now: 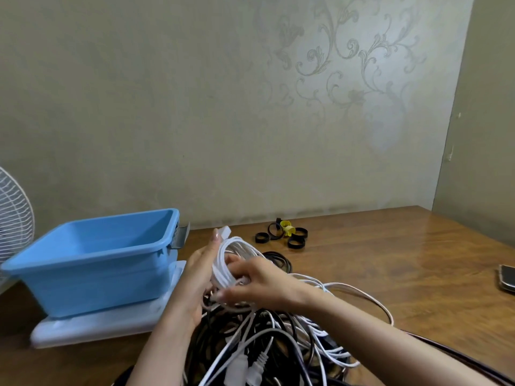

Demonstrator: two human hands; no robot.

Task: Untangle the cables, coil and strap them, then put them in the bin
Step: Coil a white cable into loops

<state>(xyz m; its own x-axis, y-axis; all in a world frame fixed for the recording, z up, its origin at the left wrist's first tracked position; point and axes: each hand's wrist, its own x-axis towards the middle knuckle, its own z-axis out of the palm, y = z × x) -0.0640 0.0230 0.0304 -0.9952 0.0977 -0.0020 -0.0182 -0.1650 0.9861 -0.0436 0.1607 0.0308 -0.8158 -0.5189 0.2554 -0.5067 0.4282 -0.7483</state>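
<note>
Passage over the table (390,260) between far-edge straps (284,235) and near-edge cable tangle (278,344); blue bin (97,282) at the left edge.

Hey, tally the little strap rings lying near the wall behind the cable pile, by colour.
Black strap rings: 4
Yellow strap: 1
Total: 5
They overlap, so the black count may be off by one.

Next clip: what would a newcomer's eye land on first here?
At centre, the left hand supports a white cable coil while the right hand grips it, above a tangled heap of black and white cables. A bright blue bin stands at left; black straps lie behind.
</note>
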